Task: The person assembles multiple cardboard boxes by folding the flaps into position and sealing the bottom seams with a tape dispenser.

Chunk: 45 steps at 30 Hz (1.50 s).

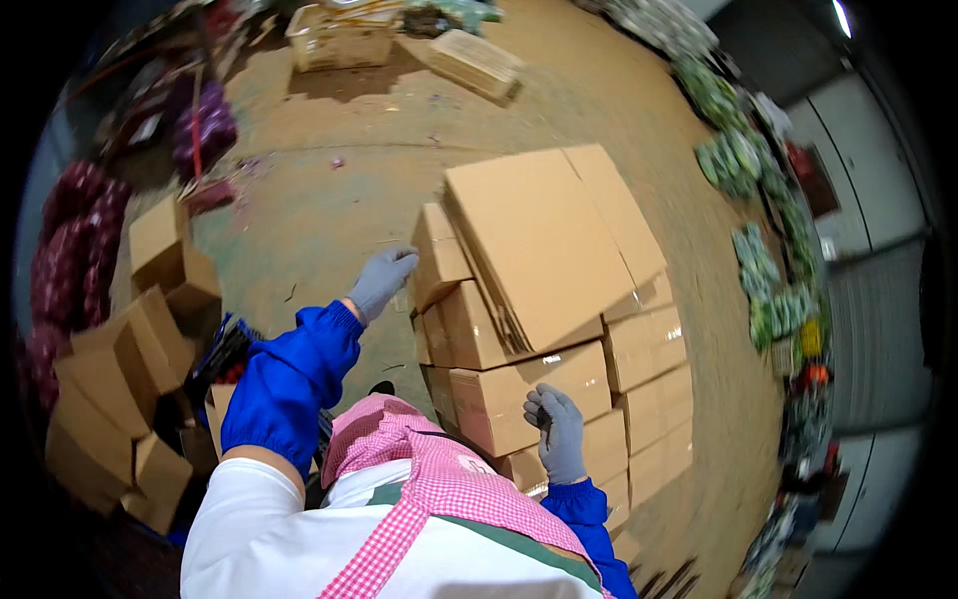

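My left hand, in a grey glove, is raised just left of the stacked boxes. Its fingers are drawn together, with nothing visible in them. My right hand, also gloved in grey, hovers over the near side of the stack with its fingers curled in. Something dark shows at those fingertips; whether it is a held thing or the glove's palm, I cannot make out. Between and beyond my hands, several flattened cardboard sheets lie tilted on top of the stack of taped cardboard boxes.
Opened empty cartons lie at the left, near purple-red mesh sacks. A pale plastic crate and a flat crate stand on the concrete floor at the far side. Bagged green vegetables line the right wall.
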{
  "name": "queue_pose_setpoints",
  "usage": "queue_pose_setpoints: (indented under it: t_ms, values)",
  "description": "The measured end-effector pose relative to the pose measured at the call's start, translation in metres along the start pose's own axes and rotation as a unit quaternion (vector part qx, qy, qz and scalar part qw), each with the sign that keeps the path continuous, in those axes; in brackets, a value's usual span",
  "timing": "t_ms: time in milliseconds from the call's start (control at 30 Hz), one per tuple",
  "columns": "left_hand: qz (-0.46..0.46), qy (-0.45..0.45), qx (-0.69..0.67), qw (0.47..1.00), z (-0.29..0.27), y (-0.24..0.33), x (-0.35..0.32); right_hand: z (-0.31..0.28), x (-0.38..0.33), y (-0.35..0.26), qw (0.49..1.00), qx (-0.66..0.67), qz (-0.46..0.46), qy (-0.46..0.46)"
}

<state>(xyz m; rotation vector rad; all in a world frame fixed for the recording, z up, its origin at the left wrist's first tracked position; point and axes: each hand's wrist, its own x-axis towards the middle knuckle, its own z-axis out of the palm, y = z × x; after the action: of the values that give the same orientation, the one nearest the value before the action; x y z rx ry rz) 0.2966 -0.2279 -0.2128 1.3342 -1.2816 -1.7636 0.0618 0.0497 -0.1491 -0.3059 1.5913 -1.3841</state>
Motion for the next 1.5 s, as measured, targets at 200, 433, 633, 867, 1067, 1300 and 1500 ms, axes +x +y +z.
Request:
queue_pose_setpoints:
  t_ms: [200, 433, 633, 867, 1067, 1300, 1500]
  values:
    - [0.099, -0.102, 0.122, 0.982, 0.074, 0.008, 0.079, -0.021, -0.019, 0.027, 0.991, 0.083, 0.019, 0.099]
    - [0.142, -0.205, 0.068, 0.966, 0.120, -0.092, 0.141, -0.005, -0.030, 0.047, 0.980, 0.133, 0.067, 0.129]
    - [-0.196, -0.031, -0.260, 0.945, 0.165, -0.031, 0.091, -0.013, -0.020, 0.068, 0.976, 0.149, 0.075, 0.142]
    - [-0.213, -0.296, -0.315, 0.876, 0.154, -0.028, 0.086, 0.024, 0.001, 0.054, 0.980, 0.131, 0.084, 0.124]
    - [0.101, -0.111, 0.201, 0.968, 0.172, 0.034, 0.107, -0.001, 0.003, 0.064, 0.972, 0.141, 0.099, 0.159]
    - [0.260, -0.006, 0.553, 0.792, 0.079, 0.010, 0.280, -0.041, 0.077, 0.064, 0.982, 0.127, 0.033, 0.133]
    - [0.261, -0.005, 0.564, 0.783, 0.114, 0.013, 0.213, -0.036, 0.140, 0.015, 0.927, -0.284, 0.019, 0.245]
